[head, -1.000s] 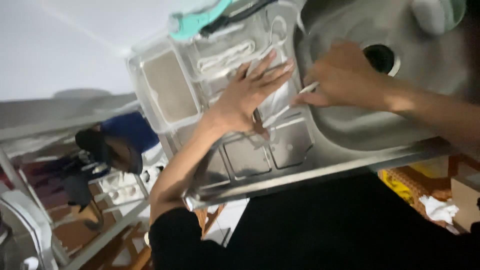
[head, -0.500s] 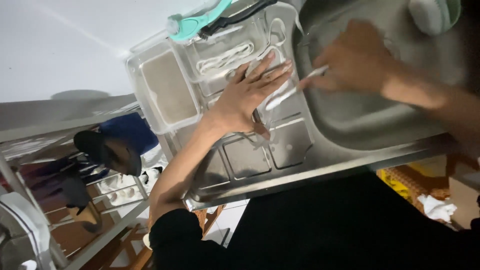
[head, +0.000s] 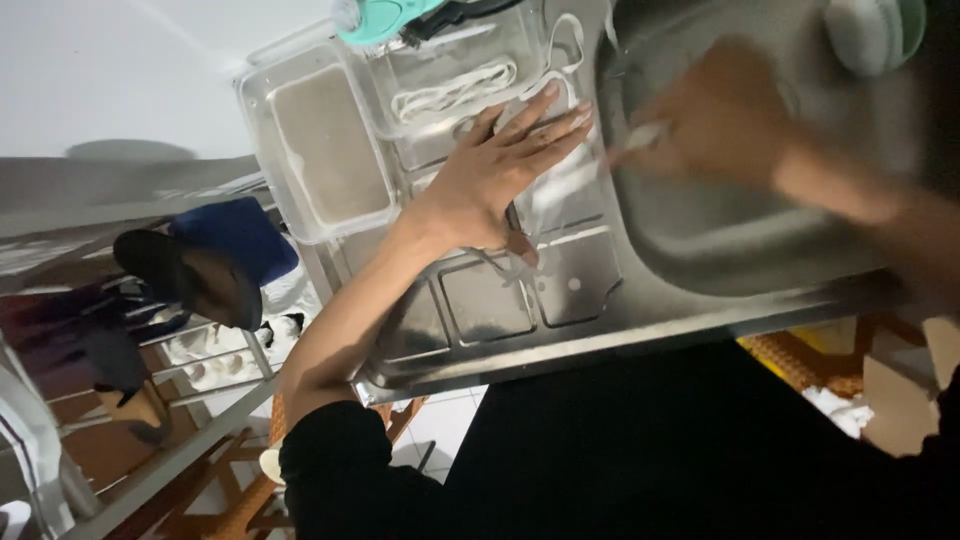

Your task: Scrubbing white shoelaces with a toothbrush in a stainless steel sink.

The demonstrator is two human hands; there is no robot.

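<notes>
On the steel drainboard [head: 500, 310], left hand [head: 490, 185] flattens white plastic [head: 560, 190] under its fingers [head: 545, 120].

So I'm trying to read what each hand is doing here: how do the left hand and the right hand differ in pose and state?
The left hand lies flat, fingers spread, pressed on something pale on the steel drainboard; the right hand is curled, pinching a thin white strip. The left hand is sharp, the right hand is motion-blurred. The left hand sits over the drainboard, the right hand over the sink basin. Both are bare.
</notes>
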